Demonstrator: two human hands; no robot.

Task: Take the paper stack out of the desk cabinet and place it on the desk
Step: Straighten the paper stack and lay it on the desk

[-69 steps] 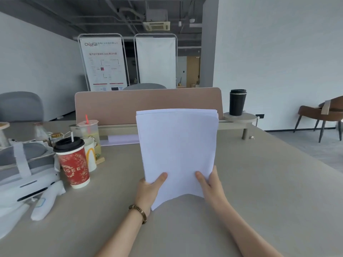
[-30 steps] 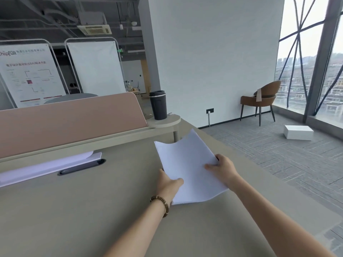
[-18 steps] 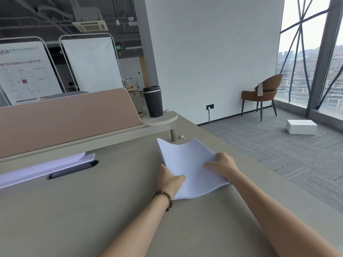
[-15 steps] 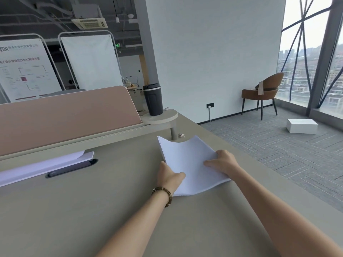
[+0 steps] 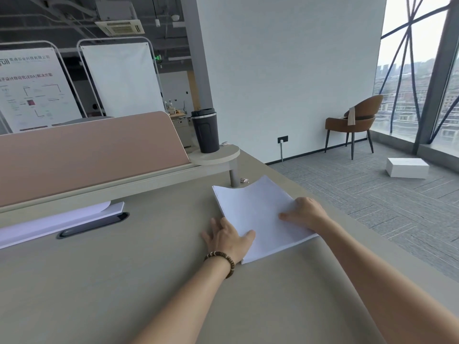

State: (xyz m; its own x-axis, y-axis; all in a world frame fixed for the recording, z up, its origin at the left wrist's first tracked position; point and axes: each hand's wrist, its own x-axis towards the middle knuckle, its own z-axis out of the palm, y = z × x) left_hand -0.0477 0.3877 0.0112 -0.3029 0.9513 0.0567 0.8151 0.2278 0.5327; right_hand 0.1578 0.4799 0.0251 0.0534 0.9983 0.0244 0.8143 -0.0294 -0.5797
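Observation:
The white paper stack (image 5: 258, 214) lies on the beige desk (image 5: 124, 281), close to its right edge, with the far edge still curled up a little. My left hand (image 5: 224, 238), with a bead bracelet at the wrist, is at the stack's near left corner: the thumb rests on the top sheet and the fingers are spread on the desk beside it. My right hand (image 5: 304, 212) lies over the stack's right edge, fingers flat on top and thumb hidden. The desk cabinet is out of view.
A pink divider panel (image 5: 87, 150) runs along the back of the desk. A black travel cup (image 5: 205, 131) stands on a small round shelf (image 5: 216, 156). More white sheets (image 5: 57, 219) lie beside a dark cable slot (image 5: 94, 224). To the right, the desk edge drops to carpet.
The stack came down from upright in both hands to flat on the desk near its right edge. My left fingers have come out from under it and spread on the desk.

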